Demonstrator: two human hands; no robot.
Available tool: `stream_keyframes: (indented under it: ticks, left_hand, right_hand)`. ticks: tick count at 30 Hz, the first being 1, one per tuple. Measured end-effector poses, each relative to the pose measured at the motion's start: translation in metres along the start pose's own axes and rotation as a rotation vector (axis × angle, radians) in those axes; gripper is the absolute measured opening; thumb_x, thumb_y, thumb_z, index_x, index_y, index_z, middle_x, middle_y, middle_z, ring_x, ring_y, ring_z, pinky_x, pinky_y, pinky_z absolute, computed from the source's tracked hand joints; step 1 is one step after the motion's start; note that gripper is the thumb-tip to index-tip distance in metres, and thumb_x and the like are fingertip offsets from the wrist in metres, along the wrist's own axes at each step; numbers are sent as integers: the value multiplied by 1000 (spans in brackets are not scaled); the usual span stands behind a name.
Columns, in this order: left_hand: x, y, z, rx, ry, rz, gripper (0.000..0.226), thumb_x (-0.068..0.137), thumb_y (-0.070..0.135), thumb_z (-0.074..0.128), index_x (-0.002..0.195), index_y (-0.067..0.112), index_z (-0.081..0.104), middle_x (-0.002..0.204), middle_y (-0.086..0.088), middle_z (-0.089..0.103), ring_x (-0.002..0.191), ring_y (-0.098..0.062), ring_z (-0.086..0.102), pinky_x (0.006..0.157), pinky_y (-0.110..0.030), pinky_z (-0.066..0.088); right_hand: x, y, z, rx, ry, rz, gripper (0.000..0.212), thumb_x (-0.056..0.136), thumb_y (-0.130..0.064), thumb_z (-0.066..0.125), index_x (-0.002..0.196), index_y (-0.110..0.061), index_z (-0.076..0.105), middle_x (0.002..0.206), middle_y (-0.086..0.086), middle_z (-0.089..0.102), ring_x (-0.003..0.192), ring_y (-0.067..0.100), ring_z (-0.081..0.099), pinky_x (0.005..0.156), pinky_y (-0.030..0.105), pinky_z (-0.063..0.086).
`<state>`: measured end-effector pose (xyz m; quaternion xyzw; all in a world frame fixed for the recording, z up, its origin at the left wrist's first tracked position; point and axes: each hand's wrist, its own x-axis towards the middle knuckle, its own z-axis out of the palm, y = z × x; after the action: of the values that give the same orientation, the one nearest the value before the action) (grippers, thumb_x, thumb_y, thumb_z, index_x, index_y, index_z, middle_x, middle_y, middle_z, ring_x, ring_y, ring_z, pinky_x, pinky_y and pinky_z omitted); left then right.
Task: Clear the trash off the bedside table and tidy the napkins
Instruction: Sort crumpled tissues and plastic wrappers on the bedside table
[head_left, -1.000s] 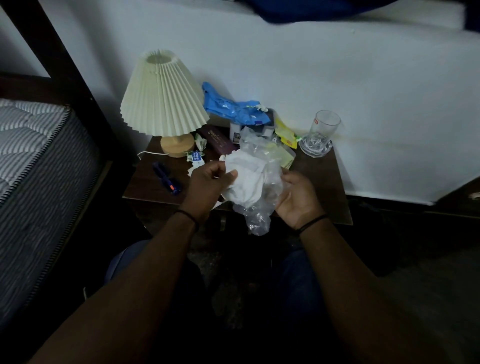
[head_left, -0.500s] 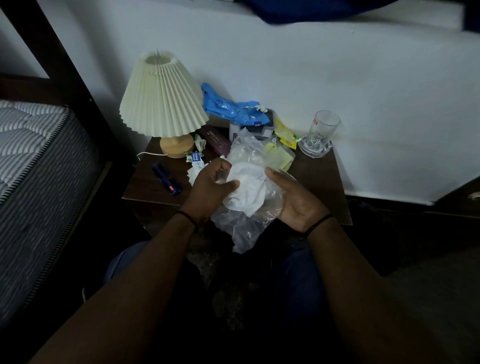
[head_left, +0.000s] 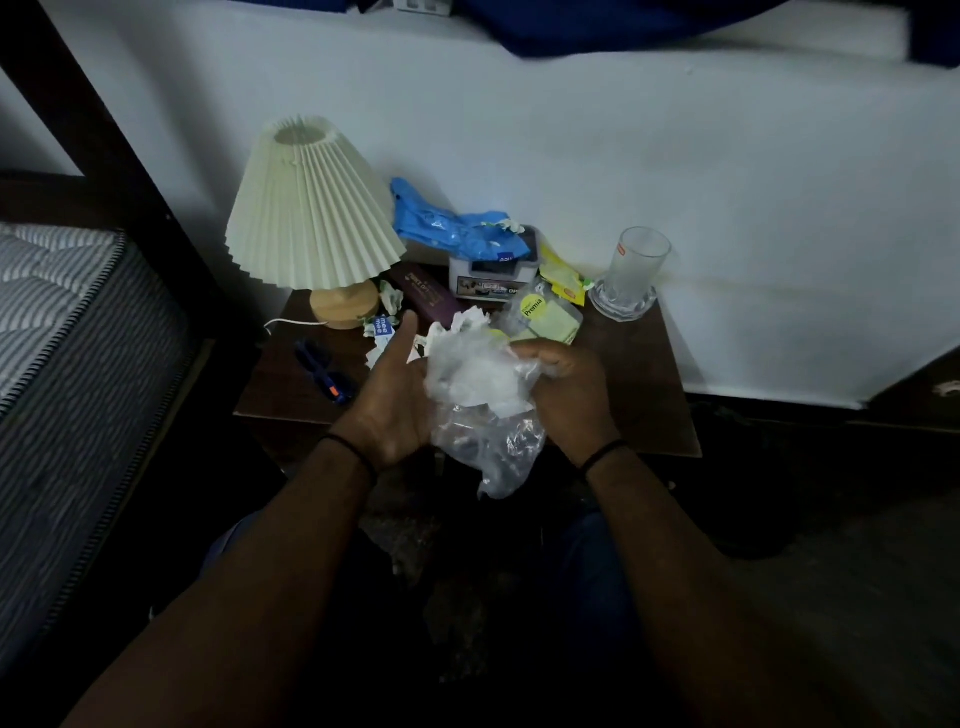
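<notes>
A person looks down at their two bare forearms, each with a thin dark band at the wrist, reaching toward a small dark wooden table (head_left: 644, 384) set against a white wall. Between the hands, just in front of the table's near edge, is a clear plastic bag (head_left: 491, 447) stuffed with crumpled white napkins (head_left: 475, 371). The left hand (head_left: 395, 395) cups the left side of the bundle, palm turned inward and thumb pointing up; its fingers are hidden behind the plastic. The right hand (head_left: 566, 387) grips the right side, fingers curled over the top of the bag. The bag's loose lower end hangs below the hands.

On the table, at the back left, stands a lamp (head_left: 311, 208) with a pleated cream shade and a round wooden base. Beside the base lie small crumpled paper scraps (head_left: 383, 325) and a dark maroon box (head_left: 426, 293). A blue and orange object (head_left: 324, 371), too dim to identify, lies near the front left. Against the wall rests a crumpled blue plastic wrapper (head_left: 447, 226) on top of a small white container (head_left: 491, 273). To the right are yellow packets (head_left: 563, 275), a pale green packet (head_left: 550, 317), and a clear drinking glass (head_left: 636, 260) standing in a glass dish (head_left: 623, 301). A striped mattress (head_left: 57, 332) sits at the far left.
</notes>
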<state>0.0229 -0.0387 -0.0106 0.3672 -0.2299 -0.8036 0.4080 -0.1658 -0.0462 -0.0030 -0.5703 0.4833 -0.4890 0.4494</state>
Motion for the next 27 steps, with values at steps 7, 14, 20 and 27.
stream_keyframes:
  ticks: [7, 14, 20, 27]
  left_hand:
    - [-4, -5, 0, 91, 14, 72, 42, 77, 13, 74, 119, 10, 67, 113, -13, 71, 95, -26, 73, 70, -35, 58]
    - [-15, -9, 13, 82, 297, 405, 51, 80, -14, 60, 124, 9, 49, 112, -14, 62, 90, -27, 66, 65, -36, 58]
    - [-23, -24, 25, 264, 465, 717, 52, 81, -12, 64, 125, 6, 43, 117, -10, 62, 104, -20, 63, 87, -40, 55]
    - [-29, -51, 43, 1264, 470, 1015, 49, 87, 8, 59, 130, 26, 46, 127, 4, 58, 116, -8, 54, 98, -14, 38]
  right_hand:
    - [-9, -6, 7, -130, -124, -163, 55, 59, 34, 40, 89, 3, 74, 113, 21, 65, 112, 31, 61, 99, 43, 50]
    - [-13, -22, -15, 411, -242, 433, 52, 72, -28, 73, 121, -34, 56, 122, 2, 60, 86, 18, 68, 64, 31, 56]
    - [-38, -18, 4, 587, -368, 619, 72, 79, -53, 67, 139, -22, 43, 133, 16, 60, 117, 40, 60, 88, 50, 55]
    - [-40, -32, 8, 753, -47, 478, 51, 92, -37, 61, 130, -4, 57, 130, 25, 59, 109, 34, 61, 93, 43, 52]
